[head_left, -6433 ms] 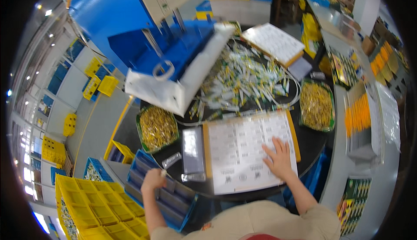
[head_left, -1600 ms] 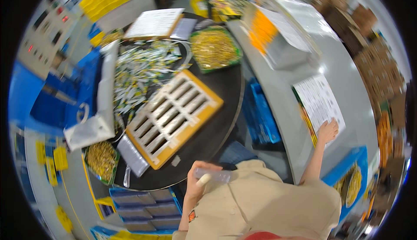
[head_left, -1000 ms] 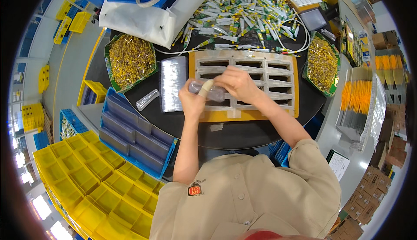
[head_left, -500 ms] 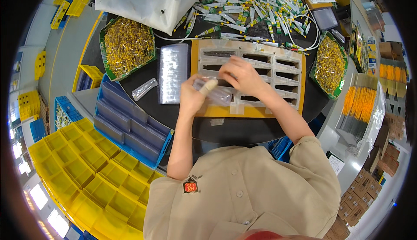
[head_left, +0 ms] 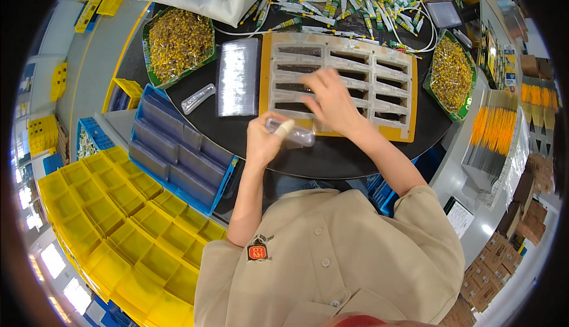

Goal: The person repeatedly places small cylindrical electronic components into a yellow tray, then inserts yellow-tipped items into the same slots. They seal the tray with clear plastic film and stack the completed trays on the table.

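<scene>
Pinching clear plastic blister packaging [head_left: 302, 138] in grip of left hand [head_left: 265, 140]; holding right hand [head_left: 332, 99], with spread grip, over yellow-edged twelve-slot tray [head_left: 396, 133] on black tabletop [head_left: 314, 162].

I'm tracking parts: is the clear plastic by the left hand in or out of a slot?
Out: the left hand grips the clear plastic at the near edge of the slotted board.

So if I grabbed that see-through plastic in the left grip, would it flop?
Probably light: the clear molded plastic in the left grip looks thin-walled. It juts out without sagging, so likely not floppy, and its shine suggests a slippery surface.
</scene>
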{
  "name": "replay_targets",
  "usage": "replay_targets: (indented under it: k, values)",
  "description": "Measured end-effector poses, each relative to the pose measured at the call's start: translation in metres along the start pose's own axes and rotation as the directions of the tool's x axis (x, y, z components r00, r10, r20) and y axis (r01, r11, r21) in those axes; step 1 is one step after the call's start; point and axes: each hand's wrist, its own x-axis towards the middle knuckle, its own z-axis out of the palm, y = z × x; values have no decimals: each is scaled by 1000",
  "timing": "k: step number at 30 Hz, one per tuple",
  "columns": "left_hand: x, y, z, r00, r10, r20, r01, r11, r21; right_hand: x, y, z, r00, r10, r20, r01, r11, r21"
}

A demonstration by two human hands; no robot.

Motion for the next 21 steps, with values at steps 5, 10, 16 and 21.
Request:
replay_targets:
  k: [5, 10, 16, 21]
  values:
    - [-6, -2, 0, 990, -113, 79, 122, 984, -127, -24, -16, 6, 972, 35, 231, -50, 997, 61]
    - [-25, 2, 2, 943, -96, 318, 150, 977, -149, -10, -4, 7, 991, -130, 43, 129, 991, 31]
    - [19, 20, 6, 977, 28, 209, 24, 971, -239, 61, 62, 8, 994, -8, -113, -26, 954, -299]
    - [55, 23, 21, 964, -20, 264, 69, 982, -177, 79, 92, 11, 979, -36, 200, 97, 948, -304]
